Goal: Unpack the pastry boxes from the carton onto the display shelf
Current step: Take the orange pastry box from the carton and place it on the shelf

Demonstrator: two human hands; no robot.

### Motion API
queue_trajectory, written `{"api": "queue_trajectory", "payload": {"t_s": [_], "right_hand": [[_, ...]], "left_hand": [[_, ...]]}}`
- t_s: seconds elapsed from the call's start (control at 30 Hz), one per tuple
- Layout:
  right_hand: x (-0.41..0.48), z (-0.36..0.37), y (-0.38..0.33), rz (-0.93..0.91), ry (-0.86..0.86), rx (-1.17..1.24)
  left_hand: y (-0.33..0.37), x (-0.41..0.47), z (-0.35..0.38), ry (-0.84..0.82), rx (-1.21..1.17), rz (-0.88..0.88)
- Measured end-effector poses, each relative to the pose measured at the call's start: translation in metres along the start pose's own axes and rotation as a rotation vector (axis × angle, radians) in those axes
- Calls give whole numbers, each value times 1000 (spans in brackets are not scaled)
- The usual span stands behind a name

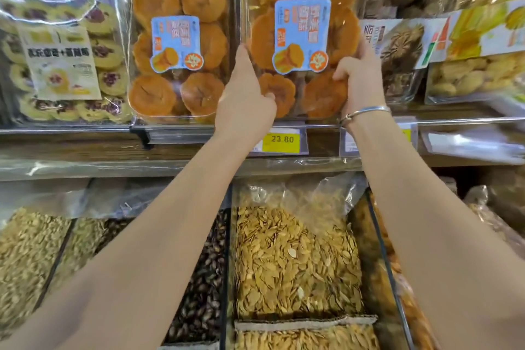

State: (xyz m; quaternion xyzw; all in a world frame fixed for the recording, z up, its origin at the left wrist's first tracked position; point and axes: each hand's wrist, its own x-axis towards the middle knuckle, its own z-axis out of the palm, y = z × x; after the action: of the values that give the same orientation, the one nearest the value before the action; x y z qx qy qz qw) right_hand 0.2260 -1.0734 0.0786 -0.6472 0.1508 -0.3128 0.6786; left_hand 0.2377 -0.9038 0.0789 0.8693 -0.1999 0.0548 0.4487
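The clear pastry box (301, 34) is clasped at its lower corners between the left hand (244, 99) and right hand (359, 77), upright above the display shelf (85, 145) edge, and is judged light, thin-walled and easily crushed.

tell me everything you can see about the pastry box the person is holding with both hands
The held pastry box is clear plastic, packed with round orange-brown pastries, with a blue label on its front. It stands tilted, face toward the camera, at the shelf edge, above a yellow price tag reading 23.80. The left hand and right hand grip its lower corners. A matching box sits to its left.
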Motion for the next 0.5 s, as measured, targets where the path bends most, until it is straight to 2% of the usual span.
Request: {"api": "queue_trajectory", "payload": {"t_s": [0.23,0.5], "right_hand": [[-14,2,-10,22,-104,47],[-13,-3,-8,-82,-149,-62]], "left_hand": [[9,-2,13,4,44,-49],[6,5,12,54,-145,-1]]}}
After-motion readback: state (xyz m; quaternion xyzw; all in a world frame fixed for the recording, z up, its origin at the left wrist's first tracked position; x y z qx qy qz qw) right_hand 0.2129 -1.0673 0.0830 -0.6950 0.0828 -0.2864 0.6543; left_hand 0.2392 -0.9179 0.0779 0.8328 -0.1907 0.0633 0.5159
